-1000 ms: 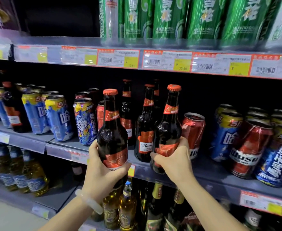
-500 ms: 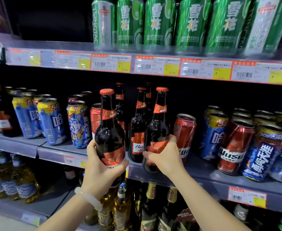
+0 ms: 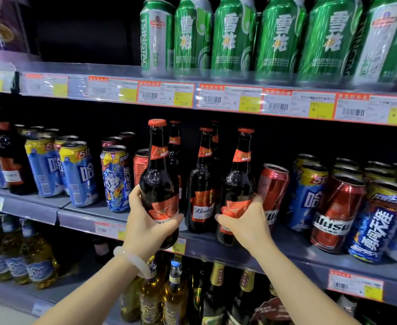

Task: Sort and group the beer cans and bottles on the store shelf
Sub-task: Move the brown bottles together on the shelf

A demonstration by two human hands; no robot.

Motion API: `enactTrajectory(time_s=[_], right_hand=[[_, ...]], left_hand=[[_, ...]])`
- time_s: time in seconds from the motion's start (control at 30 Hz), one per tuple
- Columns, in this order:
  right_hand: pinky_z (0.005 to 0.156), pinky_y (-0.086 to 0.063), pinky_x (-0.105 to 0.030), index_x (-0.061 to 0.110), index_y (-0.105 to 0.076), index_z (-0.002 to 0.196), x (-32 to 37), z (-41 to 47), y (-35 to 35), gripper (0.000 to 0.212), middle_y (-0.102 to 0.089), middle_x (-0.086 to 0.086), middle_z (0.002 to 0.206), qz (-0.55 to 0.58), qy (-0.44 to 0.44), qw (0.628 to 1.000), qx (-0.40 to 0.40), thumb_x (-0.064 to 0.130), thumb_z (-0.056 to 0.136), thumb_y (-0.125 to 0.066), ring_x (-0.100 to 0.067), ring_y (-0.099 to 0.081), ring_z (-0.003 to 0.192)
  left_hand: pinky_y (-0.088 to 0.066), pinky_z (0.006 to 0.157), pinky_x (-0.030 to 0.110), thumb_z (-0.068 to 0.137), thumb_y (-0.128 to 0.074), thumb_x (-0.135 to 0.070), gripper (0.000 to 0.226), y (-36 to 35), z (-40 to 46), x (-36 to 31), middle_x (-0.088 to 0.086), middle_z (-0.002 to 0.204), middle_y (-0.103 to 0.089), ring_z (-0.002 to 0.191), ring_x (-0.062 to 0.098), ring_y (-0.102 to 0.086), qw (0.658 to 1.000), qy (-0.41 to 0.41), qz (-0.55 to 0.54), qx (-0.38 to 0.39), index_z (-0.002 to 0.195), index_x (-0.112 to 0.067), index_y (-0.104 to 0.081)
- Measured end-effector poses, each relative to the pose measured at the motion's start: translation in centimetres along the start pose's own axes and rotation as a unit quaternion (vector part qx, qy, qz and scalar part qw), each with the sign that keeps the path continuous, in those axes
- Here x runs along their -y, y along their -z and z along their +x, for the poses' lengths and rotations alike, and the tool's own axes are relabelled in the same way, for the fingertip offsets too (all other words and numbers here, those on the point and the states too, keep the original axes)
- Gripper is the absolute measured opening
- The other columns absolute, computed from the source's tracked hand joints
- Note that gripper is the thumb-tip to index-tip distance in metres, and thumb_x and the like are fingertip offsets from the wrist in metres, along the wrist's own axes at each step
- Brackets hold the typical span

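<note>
Head view: Budweiser bottle [image 3: 201, 184] between two hand-held bottles

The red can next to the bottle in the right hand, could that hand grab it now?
Probably not yet. The right hand is full, wrapped around a dark bottle. The red can stands just beside it with nothing in front, so once the hand lets go it looks reachable.

Shop: price-tagged shelves [image 3: 216, 245] (beer cans [image 3: 234, 36], bottles [image 3: 202, 184])

bottles [image 3: 202, 184] between cans [image 3: 80, 172] (left) and cans [image 3: 338, 207] (right)
</note>
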State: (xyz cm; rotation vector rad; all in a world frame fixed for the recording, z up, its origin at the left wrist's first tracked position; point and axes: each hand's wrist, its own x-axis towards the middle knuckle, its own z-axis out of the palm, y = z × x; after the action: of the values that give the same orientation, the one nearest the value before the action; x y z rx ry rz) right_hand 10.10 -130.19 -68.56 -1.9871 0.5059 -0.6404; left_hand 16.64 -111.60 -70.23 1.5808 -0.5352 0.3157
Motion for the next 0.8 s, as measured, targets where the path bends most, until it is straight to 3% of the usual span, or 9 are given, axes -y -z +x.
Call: enactTrajectory(time_s=[0.13, 0.37, 0.53, 0.7, 0.8], right_hand=[[0.071, -0.045, -0.028, 0.009, -0.038, 0.112, -0.1, 0.1, -0.1, 0.066, -0.059, -0.006, 0.097, 0.008, 0.002, 1.0, 0.0, 0.015, 0.064, -0.083, -0.021, -0.061, 0.089], [0.075, -0.055, -0.034, 0.008, -0.038, 0.117, -0.2, 0.1, -0.6, 0.072, -0.062, -0.002, 0.09, 0.009, 0.002, 1.0, -0.006, 0.016, 0.063, -0.085, -0.019, -0.064, 0.083], [0.064, -0.048, -0.021, 0.009, -0.039, 0.115, -0.1, 0.1, -0.6, 0.069, -0.061, 0.001, 0.088, 0.012, 0.004, 1.0, -0.003, 0.016, 0.064, -0.084, -0.011, -0.061, 0.078], [0.075, -0.055, -0.035, 0.01, -0.04, 0.113, -0.3, 0.3, -1.0, 0.067, -0.062, -0.001, 0.089, 0.014, 0.003, 1.0, -0.004, 0.017, 0.063, -0.085, -0.016, -0.064, 0.082], [0.077, -0.056, -0.039, 0.01, -0.041, 0.114, -0.4, 0.4, -1.2, 0.069, -0.063, -0.002, 0.091, 0.014, 0.004, 1.0, -0.007, 0.018, 0.061, -0.085, -0.017, -0.065, 0.084]], left_hand=[[-0.05, 0.074, 0.018, 0.065, -0.081, -0.001, 0.081, -0.4, 1.3, 0.1, -0.01, 0.105, -0.052, 0.086, -0.007, -0.061, 1.0, 0.001, -0.001, 0.003, 0.122, -0.026, -0.029], [-0.051, 0.083, 0.026, 0.066, -0.08, -0.001, 0.081, -1.7, 3.4, 0.8, -0.014, 0.104, -0.053, 0.087, -0.008, -0.061, 1.0, 0.002, -0.006, 0.027, 0.123, -0.025, -0.028], [-0.051, 0.083, 0.026, 0.067, -0.079, 0.001, 0.082, -2.1, 3.8, 2.1, -0.008, 0.108, -0.055, 0.092, 0.0, -0.063, 0.999, 0.019, -0.019, 0.045, 0.127, -0.022, -0.028], [-0.051, 0.067, 0.014, 0.07, -0.078, 0.0, 0.068, -1.8, 4.5, 2.9, -0.004, 0.102, -0.06, 0.082, -0.005, -0.063, 0.998, 0.031, -0.019, 0.06, 0.118, -0.027, -0.038], [-0.044, 0.083, 0.018, 0.067, -0.083, -0.013, 0.063, -1.7, 5.0, 3.3, -0.008, 0.111, -0.056, 0.1, 0.0, -0.057, 0.997, 0.015, 0.037, 0.06, 0.113, -0.034, -0.045]])
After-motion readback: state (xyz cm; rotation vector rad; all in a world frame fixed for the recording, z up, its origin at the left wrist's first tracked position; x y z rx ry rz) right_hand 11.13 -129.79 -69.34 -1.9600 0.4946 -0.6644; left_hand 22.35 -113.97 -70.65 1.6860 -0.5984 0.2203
